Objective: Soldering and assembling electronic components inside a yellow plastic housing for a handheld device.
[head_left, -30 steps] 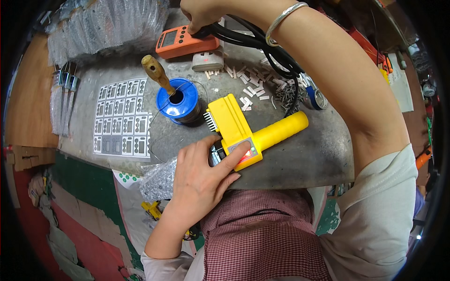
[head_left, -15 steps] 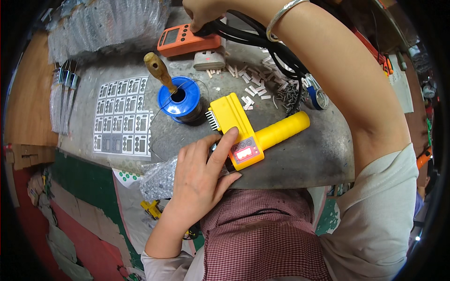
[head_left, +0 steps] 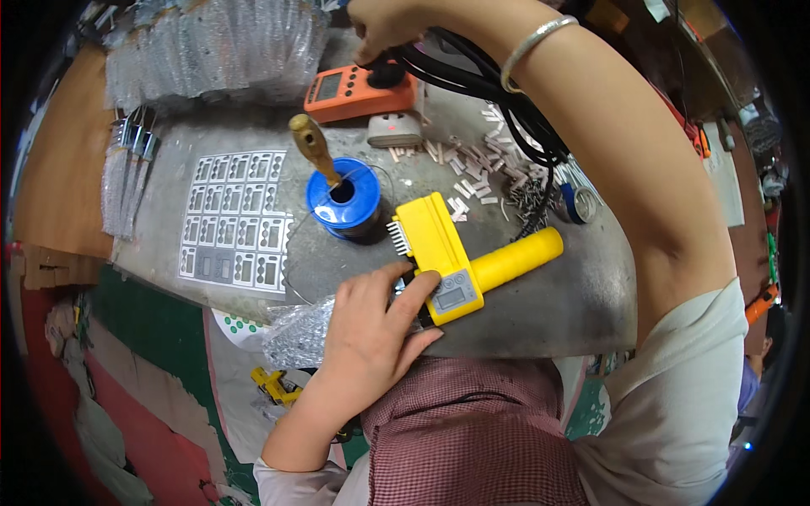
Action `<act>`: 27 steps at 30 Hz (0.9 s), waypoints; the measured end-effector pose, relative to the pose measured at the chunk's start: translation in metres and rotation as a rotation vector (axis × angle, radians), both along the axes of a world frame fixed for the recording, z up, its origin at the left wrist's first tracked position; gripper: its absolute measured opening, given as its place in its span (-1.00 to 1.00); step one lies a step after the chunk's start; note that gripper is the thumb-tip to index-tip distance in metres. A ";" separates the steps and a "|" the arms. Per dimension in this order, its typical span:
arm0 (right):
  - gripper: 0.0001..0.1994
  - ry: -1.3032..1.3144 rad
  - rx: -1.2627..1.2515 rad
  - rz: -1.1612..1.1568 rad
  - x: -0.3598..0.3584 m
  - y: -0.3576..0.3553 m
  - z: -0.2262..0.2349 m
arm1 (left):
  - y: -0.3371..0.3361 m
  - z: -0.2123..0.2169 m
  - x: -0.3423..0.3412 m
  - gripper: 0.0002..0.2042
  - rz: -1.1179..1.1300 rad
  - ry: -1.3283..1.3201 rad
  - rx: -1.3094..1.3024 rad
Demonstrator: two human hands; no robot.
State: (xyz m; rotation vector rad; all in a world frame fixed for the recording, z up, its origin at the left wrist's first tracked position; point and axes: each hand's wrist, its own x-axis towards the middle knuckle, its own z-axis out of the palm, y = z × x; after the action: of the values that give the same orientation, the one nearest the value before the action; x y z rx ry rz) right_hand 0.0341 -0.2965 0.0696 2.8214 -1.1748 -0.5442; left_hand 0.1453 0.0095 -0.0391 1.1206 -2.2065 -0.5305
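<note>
On the grey table lies a yellow handheld tool (head_left: 439, 236) with a ribbed round handle, a row of metal teeth and a grey button panel whose display is dark. My left hand (head_left: 367, 329) grips its lower left end, forefinger on the casing beside the panel and thumb near the lower edge. At the top, my right hand (head_left: 384, 32) is closed on a black plug at the end of a black cord (head_left: 460, 72), mostly hidden by the fingers. It is just above the round black socket of an orange meter (head_left: 350, 94) with a small screen.
A blue spool (head_left: 344, 202) holds a wooden-handled tool (head_left: 310, 148). Nearby are a sheet of panel labels (head_left: 240, 207), scattered small white pieces (head_left: 477, 160), dark screws (head_left: 531, 198), a white socket block (head_left: 394, 129), bubble wrap (head_left: 299, 337) and bubble-wrapped packs (head_left: 211, 55).
The tool's red-lit display has gone dark. My right hand has lifted slightly off the meter, uncovering more of its black socket. The left hand keeps its grip; the whole view has shifted a little.
</note>
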 end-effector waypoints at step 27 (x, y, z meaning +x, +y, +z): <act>-0.57 0.091 0.061 -0.076 0.003 0.010 0.003 | 0.001 -0.001 -0.003 -0.30 0.019 0.060 0.042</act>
State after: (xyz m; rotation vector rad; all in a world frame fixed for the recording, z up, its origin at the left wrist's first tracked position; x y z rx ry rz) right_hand 0.0371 -0.2864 0.0722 2.7777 -1.2737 -0.7171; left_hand 0.1424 0.0108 -0.0400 1.1317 -2.1402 -0.5966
